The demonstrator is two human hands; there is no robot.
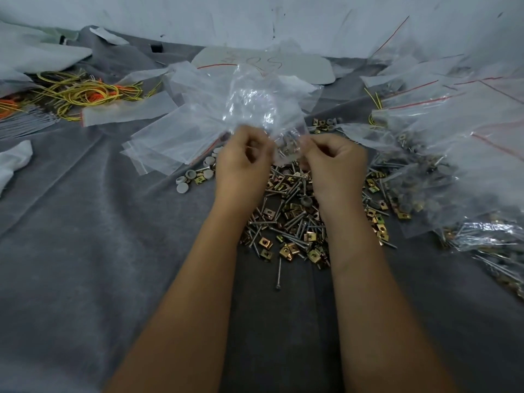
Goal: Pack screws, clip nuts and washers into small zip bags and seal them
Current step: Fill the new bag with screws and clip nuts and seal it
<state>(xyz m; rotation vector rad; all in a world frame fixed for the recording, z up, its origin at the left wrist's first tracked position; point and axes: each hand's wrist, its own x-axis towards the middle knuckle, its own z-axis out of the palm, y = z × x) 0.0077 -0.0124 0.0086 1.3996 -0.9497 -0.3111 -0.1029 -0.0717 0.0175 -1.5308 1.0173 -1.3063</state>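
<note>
My left hand (pixel 243 163) and my right hand (pixel 334 163) both pinch a small clear zip bag (pixel 261 109), which stands up crumpled above them. Screws and a grey washer show through the bag's lower part (pixel 287 146) between my hands. Under my wrists lies a loose pile of long screws and brass clip nuts (pixel 292 219) on the grey cloth. A few grey plastic washers (pixel 195 177) lie to the left of my left hand.
Empty zip bags (pixel 170 143) fan out at centre left. Filled, red-striped bags (pixel 453 154) heap up on the right. Yellow and orange wires (pixel 82 93) lie at the far left. A white wall (pixel 255 18) runs behind the grey cloth (pixel 99 251).
</note>
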